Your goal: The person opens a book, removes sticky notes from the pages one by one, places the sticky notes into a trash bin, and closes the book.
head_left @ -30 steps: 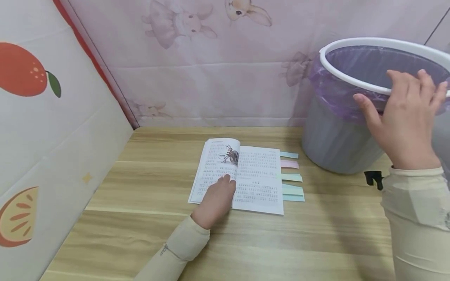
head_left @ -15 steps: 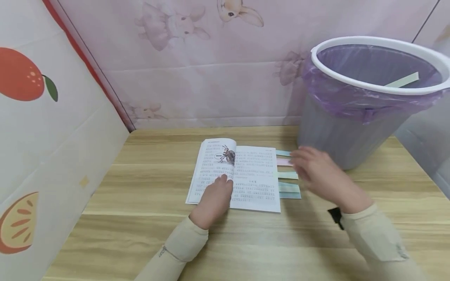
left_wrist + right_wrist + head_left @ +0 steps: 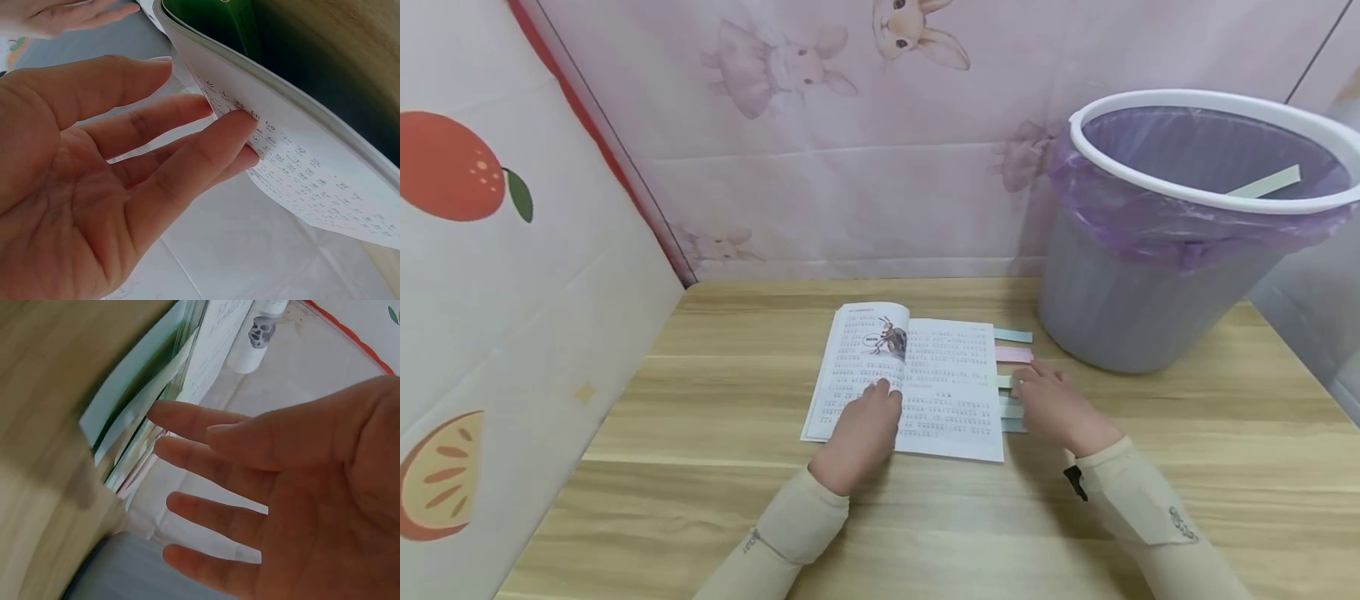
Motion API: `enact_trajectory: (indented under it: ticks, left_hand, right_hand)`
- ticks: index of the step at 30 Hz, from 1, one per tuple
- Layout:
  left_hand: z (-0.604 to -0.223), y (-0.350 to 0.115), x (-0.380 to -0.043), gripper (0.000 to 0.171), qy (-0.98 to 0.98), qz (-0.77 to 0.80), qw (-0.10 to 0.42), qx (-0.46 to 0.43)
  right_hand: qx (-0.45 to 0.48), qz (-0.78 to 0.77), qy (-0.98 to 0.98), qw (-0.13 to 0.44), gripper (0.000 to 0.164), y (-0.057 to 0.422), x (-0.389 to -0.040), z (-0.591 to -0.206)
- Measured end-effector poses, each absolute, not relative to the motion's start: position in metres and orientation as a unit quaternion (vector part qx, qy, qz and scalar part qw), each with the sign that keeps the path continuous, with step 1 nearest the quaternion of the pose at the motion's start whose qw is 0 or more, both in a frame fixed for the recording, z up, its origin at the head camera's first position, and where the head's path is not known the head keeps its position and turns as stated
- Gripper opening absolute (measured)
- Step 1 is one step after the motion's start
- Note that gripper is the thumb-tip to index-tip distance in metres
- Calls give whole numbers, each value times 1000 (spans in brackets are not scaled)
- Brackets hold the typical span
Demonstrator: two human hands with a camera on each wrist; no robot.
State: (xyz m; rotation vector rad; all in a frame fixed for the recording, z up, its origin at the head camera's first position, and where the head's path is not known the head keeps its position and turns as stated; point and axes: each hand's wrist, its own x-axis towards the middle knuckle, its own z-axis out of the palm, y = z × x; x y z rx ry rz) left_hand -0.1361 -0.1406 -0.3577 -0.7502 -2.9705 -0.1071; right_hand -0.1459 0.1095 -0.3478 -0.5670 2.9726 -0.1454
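An open book (image 3: 951, 350) lies on the wooden table, printed text on both pages and an insect picture on the left one. My left hand (image 3: 859, 429) rests on it near the spine; the left wrist view shows its fairly straight fingertips (image 3: 240, 128) pressing the page. Paper strips stick out from the book's right edge, among them a blue strip (image 3: 1013, 336), a pink strip (image 3: 1013, 355) and a green strip (image 3: 1004, 382). Over the lower strips is my right hand (image 3: 1060, 408), partly covering them. Its fingers (image 3: 212, 459) are extended and spread, the index fingertip right at a pale strip (image 3: 137, 415).
At the back right stands a grey bin (image 3: 1120, 300) with a white rim and purple liner. A pale green strip (image 3: 1266, 182) leans inside it. A patterned pink wall covering (image 3: 850, 208) rises behind the table (image 3: 715, 500), and a fruit-print sheet (image 3: 550, 317) stands at left.
My right hand has come down from the bin's rim, leftward to the strips at the book's edge. A pale green strip now shows inside the bin. My left hand has stayed on the book.
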Motion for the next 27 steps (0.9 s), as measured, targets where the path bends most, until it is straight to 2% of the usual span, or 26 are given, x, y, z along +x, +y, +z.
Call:
enact_trajectory:
  ticks: [7, 14, 27]
  left_hand:
    - [-358, -142, -136, 5, -967, -28, 46, -248]
    - [-357, -140, -137, 4, -968, -31, 28, -247]
    - [-356, -140, -138, 3, -968, -29, 24, -248]
  right_hand:
    - [-188, -66, 978, 61, 34, 118, -152, -349]
    - [-201, -56, 975, 73, 35, 118, -151, -350]
    - [-216, -85, 973, 14, 31, 126, -157, -349]
